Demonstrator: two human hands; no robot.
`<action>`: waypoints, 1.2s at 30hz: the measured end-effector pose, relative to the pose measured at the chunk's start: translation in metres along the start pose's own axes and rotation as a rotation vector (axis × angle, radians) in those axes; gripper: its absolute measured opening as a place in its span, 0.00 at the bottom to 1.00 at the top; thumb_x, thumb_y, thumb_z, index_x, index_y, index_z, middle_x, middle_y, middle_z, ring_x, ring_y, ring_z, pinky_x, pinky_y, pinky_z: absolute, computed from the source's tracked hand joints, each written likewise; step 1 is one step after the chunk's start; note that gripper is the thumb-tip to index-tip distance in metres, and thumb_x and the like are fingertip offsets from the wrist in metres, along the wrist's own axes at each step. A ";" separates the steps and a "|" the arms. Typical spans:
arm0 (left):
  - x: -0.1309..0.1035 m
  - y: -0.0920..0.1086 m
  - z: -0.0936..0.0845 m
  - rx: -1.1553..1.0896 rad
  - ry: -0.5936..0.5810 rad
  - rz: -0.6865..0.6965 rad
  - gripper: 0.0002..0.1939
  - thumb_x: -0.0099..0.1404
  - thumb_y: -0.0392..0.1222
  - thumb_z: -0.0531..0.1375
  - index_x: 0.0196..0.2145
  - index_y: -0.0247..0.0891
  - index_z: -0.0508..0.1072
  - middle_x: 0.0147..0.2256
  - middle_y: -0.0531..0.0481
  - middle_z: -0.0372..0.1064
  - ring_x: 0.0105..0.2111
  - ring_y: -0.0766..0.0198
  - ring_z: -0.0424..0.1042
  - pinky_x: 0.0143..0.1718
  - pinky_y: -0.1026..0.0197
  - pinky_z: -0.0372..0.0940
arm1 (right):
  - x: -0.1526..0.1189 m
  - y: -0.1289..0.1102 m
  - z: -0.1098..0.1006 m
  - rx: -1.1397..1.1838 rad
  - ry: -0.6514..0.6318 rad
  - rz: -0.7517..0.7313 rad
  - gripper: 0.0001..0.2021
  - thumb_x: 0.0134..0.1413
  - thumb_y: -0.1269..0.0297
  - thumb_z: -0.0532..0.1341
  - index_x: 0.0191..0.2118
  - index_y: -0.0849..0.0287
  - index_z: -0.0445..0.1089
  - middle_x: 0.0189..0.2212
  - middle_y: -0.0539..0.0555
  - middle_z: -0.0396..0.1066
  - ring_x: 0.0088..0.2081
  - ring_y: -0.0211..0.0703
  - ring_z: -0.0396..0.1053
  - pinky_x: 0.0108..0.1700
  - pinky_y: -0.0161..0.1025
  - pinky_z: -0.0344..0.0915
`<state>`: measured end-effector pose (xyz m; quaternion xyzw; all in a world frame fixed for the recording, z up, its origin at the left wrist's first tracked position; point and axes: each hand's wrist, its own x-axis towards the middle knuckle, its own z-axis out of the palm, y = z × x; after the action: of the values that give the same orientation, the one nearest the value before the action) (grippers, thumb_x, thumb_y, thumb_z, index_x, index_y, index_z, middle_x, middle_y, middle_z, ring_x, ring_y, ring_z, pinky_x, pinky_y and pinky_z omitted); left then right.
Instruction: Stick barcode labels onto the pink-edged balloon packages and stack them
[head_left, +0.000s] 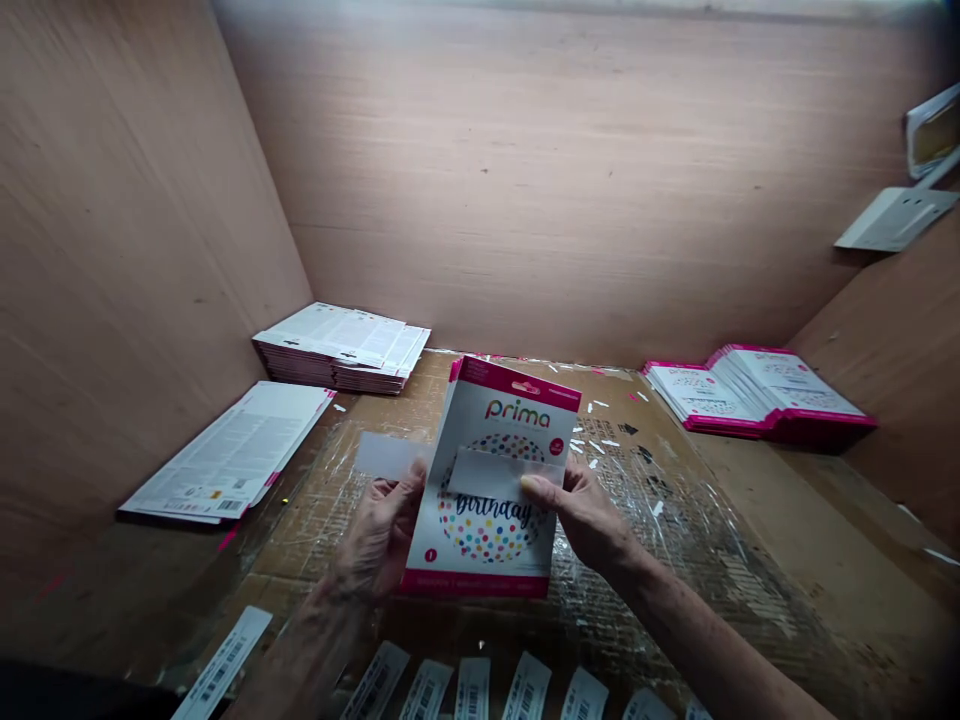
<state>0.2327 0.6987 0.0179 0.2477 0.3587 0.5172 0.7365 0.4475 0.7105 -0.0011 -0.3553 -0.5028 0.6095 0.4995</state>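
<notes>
A flat printed packet (487,575) with pink bands, "prima" and a dotted round "birthday" design stands tilted up in front of me. Further pink edges behind it suggest more than one packet. My right hand (589,505) grips its right edge, with the thumb pressing a blank whitish strip (484,472) against the front. At the left edge my left hand (386,525) is closed, thumb and fingers pinching a second whitish strip (382,455) that sticks out leftward. Whether this hand also supports the packet is hidden. Several white barcode labels (472,690) line the near edge below my hands.
Stacked packets, backs up, lie at the back left (337,340), with another pile (232,450) nearer. Packets showing their fronts (750,390) are stacked at the back right. Paper scraps (596,440) dot the taped cardboard surface (675,560). Wooden walls (525,200) enclose it.
</notes>
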 end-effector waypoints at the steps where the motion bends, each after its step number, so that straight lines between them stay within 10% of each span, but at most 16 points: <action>1: 0.001 0.001 0.002 0.034 0.042 0.044 0.15 0.48 0.46 0.72 0.29 0.33 0.78 0.24 0.44 0.79 0.29 0.49 0.79 0.33 0.53 0.74 | 0.001 0.003 0.000 -0.007 0.031 0.017 0.15 0.44 0.55 0.70 0.38 0.58 0.77 0.36 0.56 0.78 0.36 0.47 0.75 0.40 0.45 0.72; 4: 0.000 0.004 0.005 0.146 0.096 0.125 0.20 0.50 0.49 0.71 0.35 0.32 0.79 0.27 0.43 0.80 0.32 0.47 0.79 0.34 0.52 0.73 | 0.003 0.009 0.000 -0.058 0.111 0.063 0.16 0.42 0.54 0.71 0.34 0.60 0.77 0.33 0.57 0.78 0.33 0.46 0.75 0.36 0.43 0.72; 9: -0.007 0.010 0.000 0.167 -0.130 0.122 0.33 0.54 0.69 0.58 0.39 0.34 0.79 0.32 0.40 0.80 0.39 0.46 0.77 0.35 0.53 0.73 | 0.005 0.010 0.000 -0.127 0.189 0.040 0.15 0.43 0.53 0.70 0.32 0.60 0.77 0.30 0.55 0.77 0.30 0.43 0.73 0.34 0.40 0.70; 15: 0.007 0.018 0.003 0.214 0.108 0.193 0.17 0.44 0.46 0.73 0.30 0.39 0.75 0.19 0.56 0.73 0.24 0.61 0.75 0.21 0.67 0.66 | 0.005 0.008 0.004 -0.102 0.152 -0.004 0.14 0.43 0.54 0.71 0.31 0.60 0.77 0.30 0.53 0.77 0.30 0.39 0.73 0.33 0.37 0.69; 23: 0.010 0.013 -0.007 0.355 -0.137 -0.008 0.27 0.56 0.55 0.67 0.45 0.30 0.74 0.32 0.42 0.79 0.34 0.53 0.77 0.30 0.61 0.71 | 0.000 0.010 0.001 -0.131 0.004 0.018 0.14 0.46 0.55 0.69 0.35 0.60 0.77 0.33 0.54 0.78 0.33 0.42 0.75 0.37 0.41 0.73; 36: 0.004 0.013 -0.001 0.336 -0.145 -0.108 0.24 0.59 0.46 0.67 0.50 0.32 0.71 0.38 0.40 0.79 0.36 0.51 0.79 0.32 0.58 0.74 | -0.001 -0.001 0.005 -0.126 -0.077 0.093 0.16 0.46 0.53 0.69 0.35 0.62 0.76 0.34 0.55 0.77 0.35 0.44 0.74 0.38 0.42 0.72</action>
<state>0.2252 0.7069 0.0260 0.3839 0.3989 0.3906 0.7355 0.4436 0.7081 0.0014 -0.3849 -0.5420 0.6125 0.4277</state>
